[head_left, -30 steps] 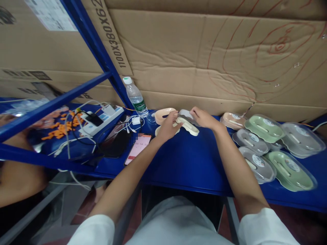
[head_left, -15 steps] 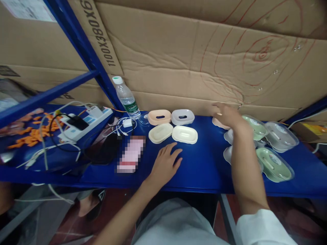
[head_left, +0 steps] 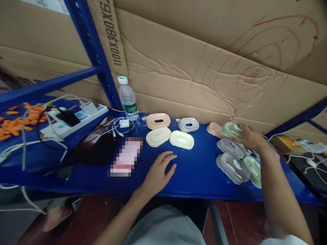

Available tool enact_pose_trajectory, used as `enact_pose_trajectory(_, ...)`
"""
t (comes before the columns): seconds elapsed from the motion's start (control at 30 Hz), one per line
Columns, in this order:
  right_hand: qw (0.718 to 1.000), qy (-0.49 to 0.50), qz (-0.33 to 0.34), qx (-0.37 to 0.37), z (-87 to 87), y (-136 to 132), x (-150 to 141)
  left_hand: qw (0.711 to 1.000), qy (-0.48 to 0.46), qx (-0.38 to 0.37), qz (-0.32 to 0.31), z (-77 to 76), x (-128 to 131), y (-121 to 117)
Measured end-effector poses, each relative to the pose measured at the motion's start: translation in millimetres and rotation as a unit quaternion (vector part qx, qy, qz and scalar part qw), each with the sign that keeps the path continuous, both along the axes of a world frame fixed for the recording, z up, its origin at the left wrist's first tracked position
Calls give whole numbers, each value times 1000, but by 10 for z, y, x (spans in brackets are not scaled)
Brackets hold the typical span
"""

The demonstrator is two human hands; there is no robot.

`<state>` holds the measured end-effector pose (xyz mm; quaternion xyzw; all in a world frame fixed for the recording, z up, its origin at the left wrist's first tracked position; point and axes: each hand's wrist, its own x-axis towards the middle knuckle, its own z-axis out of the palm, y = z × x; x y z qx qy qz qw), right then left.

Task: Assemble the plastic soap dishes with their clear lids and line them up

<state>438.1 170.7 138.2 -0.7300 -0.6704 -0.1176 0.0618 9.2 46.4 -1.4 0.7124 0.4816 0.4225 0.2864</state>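
Note:
My left hand [head_left: 159,170] lies flat on the blue shelf [head_left: 199,170], fingers apart and holding nothing, just in front of two cream soap-dish parts [head_left: 158,136] [head_left: 182,139]. Behind those sit a peach tray [head_left: 158,120] and a grey tray [head_left: 188,124], each with a slot. My right hand [head_left: 249,136] reaches to the right and grips the edge of a wrapped green soap dish [head_left: 231,129], at the back of a pile of wrapped soap dishes [head_left: 232,167] in grey, green and pink.
A water bottle [head_left: 127,98] stands against the cardboard wall [head_left: 194,68]. Left of it are a power strip [head_left: 76,117] with cables, a dark phone [head_left: 99,151], a lit phone [head_left: 125,156] and orange pieces [head_left: 12,122]. A blue shelf post [head_left: 92,44] rises at left.
Both hands let go of the cream parts, which lie side by side. My left hand dropped to the shelf; my right hand swung right to the pile and took hold of the green dish.

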Motion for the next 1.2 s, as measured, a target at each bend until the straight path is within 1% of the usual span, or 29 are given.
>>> enact_pose_trajectory(0.03, 998, 27, 49, -8, 0, -34, -161, 999, -34, -20, -8, 12, 5, -2)
enact_pose_trajectory(0.07, 991, 62, 116, -17, -14, -81, -362, 996, -78, -45, -19, 25, 13, 1)
enact_pose_trajectory(0.1, 975, 103, 196, -30, -42, -142, -596, 989, -128, -69, -34, 39, 25, 8)
enact_pose_trajectory(0.13, 947, 148, 280, -44, -84, -211, -853, 978, -179, -91, -52, 49, 38, 21)
enact_pose_trajectory(0.2, 880, 207, 413, -107, -189, -351, -1381, 955, -261, -117, -80, 53, 56, 53)
enact_pose_trajectory(0.23, 848, 223, 463, -130, -242, -408, -1622, 948, -283, -121, -83, 42, 55, 70)
enact_pose_trajectory(0.27, 826, 236, 491, -145, -289, -447, -1833, 944, -296, -121, -77, 23, 47, 85)
enact_pose_trajectory(0.3, 811, 246, 508, -156, -326, -465, -2008, 944, -303, -118, -62, -4, 30, 97)
enact_pose_trajectory(0.33, 802, 255, 516, -163, -352, -460, -2144, 943, -309, -115, -43, -36, 8, 104)
enact_pose_trajectory(0.4, 793, 275, 513, -178, -379, -379, -2317, 938, -326, -115, -10, -97, -41, 100)
enact_pose_trajectory(0.47, 790, 295, 504, -188, -401, -222, -2403, 932, -343, -118, 16, -129, -73, 68)
enact_pose_trajectory(0.5, 794, 301, 496, -182, -420, -124, -2428, 932, -343, -117, 25, -129, -78, 44)
enact_pose_trajectory(0.53, 804, 303, 485, -164, -446, -16, -2448, 936, -332, -112, 32, -119, -76, 15)
enact_pose_trajectory(0.6, 837, 282, 457, -106, -517, 206, -2475, 955, -279, -87, 45, -80, -58, -45)
enact_pose_trajectory(0.7, 893, 195, 405, -25, -612, 466, -2478, 979, -186, -52, 60, -30, -31, -107)
enact_pose_trajectory(0.77, 919, 147, 366, 4, -631, 509, -2447, 982, -171, -47, 64, -23, -29, -115)
enact_pose_trajectory(0.8, 926, 140, 350, 15, -625, 477, -2421, 980, -180, -47, 66, -26, -32, -112)
enact_pose_trajectory(0.83, 927, 148, 344, 19, -613, 411, -2390, 978, -193, -48, 70, -31, -36, -106)
enact_pose_trajectory(0.87, 919, 169, 356, 7, -599, 314, -2356, 974, -209, -50, 76, -37, -40, -99)
enact_pose_trajectory(0.9, 901, 201, 385, -25, -587, 196, -2322, 970, -224, -55, 82, -42, -41, -93)
enact_pose_trajectory(0.93, 870, 237, 426, -73, -581, 66, -2292, 966, -236, -61, 87, -45, -40, -89)
enact_pose_trajectory(1.0, 790, 292, 512, -169, -607, -187, -2252, 963, -241, -66, 95, -48, -29, -90)
enact_pose_trajectory(1.03, 760, 308, 539, -193, -640, -290, -2243, 965, -234, -60, 100, -49, -21, -95)
enact_pose_trajectory(1.07, 743, 318, 555, -197, -684, -369, -2238, 968, -221, -48, 105, -52, -12, -103)
enact_pose_trajectory(1.1, 739, 326, 560, -184, -734, -420, -2232, 972, -205, -34, 108, -57, -4, -111)
enact_pose_trajectory(1.13, 742, 336, 557, -160, -784, -445, -2220, 976, -189, -16, 111, -62, 2, -119)
enact_pose_trajectory(1.2, 756, 369, 531, -108, -859, -427, -2160, 980, -158, 14, 118, -65, -4, -128)
